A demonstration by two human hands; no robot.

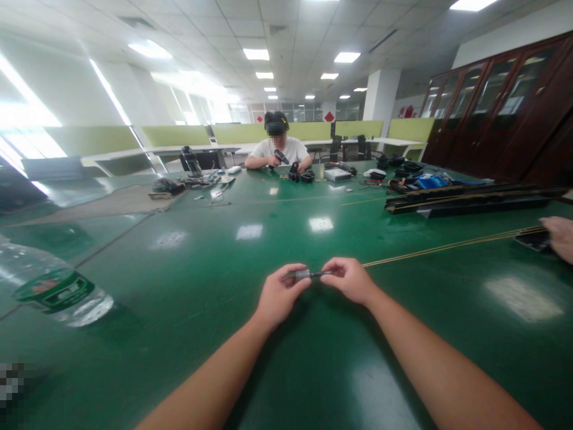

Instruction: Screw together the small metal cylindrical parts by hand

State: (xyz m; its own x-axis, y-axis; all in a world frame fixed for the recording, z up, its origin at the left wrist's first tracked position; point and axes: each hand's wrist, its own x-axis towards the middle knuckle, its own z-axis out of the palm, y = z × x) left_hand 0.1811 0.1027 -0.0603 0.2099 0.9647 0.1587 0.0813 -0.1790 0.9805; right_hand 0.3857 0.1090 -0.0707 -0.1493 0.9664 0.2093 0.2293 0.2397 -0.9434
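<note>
Both my hands meet over the green table (188, 298), a little above its surface. My left hand (281, 294) is closed, pinching the grey end of a small slim part (308, 274). My right hand (350, 278) is closed too, pinching the dark thin end of the same part. The part lies level between the two sets of fingertips. It is too small to name more closely.
A clear water bottle (54, 286) lies at the left. Thin brass rods (452, 243) run toward long black rails (470, 200) at right. Another person's hand (561, 237) rests at the right edge. Across the table a person (278, 149) holds a power tool among small parts.
</note>
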